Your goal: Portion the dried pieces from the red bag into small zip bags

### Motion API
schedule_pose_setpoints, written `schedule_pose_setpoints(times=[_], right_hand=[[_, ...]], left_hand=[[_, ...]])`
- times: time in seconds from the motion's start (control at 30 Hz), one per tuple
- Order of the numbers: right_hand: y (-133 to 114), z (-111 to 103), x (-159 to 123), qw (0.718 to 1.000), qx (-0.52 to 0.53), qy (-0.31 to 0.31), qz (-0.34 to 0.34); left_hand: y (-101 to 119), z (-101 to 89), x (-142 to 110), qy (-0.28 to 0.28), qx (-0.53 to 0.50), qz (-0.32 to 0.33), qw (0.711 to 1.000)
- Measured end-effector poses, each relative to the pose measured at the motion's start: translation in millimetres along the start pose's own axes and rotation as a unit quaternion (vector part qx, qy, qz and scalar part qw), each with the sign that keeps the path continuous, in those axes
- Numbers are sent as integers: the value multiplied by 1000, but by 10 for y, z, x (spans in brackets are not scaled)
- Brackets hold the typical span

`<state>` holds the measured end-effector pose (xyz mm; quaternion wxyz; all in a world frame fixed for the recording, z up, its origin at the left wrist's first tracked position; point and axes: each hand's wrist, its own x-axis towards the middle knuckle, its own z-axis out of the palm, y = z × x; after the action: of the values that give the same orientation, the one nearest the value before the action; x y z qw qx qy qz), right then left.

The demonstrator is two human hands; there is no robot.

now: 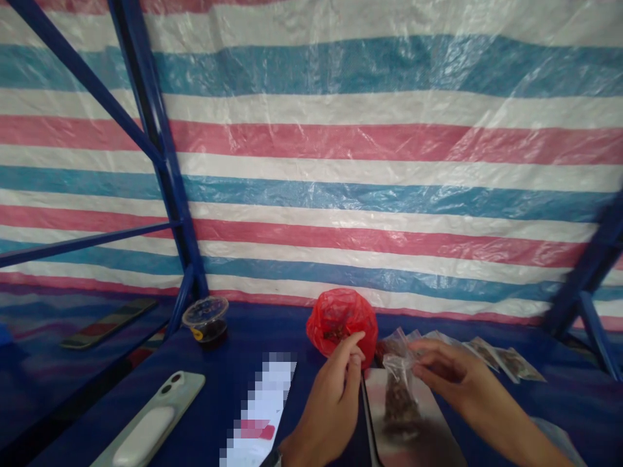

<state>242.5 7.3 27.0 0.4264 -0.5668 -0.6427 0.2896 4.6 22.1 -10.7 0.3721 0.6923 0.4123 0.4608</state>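
A small clear plastic bag point(400, 395) holding brown dried bits stands upright on a flat silver metal plate point(431, 447). At its top edge is my right hand point(460, 376), thumb and fingers closed on the plastic. My left hand point(338, 395) reaches to the front rim of a red plastic bag point(318, 324), which gapes open and has similar brown bits inside. Its thumb and fingertips are pressed together; whatever may be between them is too small to make out.
Several filled clear packets point(516, 363) lie right of the plate. To the left are a lidded plastic cup point(207, 321) of dark contents, a pale phone point(182, 392) and a blurred-out bright screen point(272, 389). Blue metal posts point(180, 194) and a striped tarp point(365, 181) stand behind.
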Motion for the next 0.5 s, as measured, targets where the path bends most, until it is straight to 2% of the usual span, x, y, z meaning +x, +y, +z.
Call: schedule_pose_setpoints(times=[0.1,0.2,0.37,0.5], right_hand=[[191,36,-21,998,-33,-33,33],[267,27,-29,996,-82,-19,32],[346,-200,-19,987,-146,72,-15],[587,-342,-63,978,-141,151,-5]], left_hand=[[-66,-25,23,12,7,-21,1000],[-106,-41,41,12,14,-18,1000],[-135,-46,50,5,21,-8,1000],[-148,-61,57,1,22,5,1000]])
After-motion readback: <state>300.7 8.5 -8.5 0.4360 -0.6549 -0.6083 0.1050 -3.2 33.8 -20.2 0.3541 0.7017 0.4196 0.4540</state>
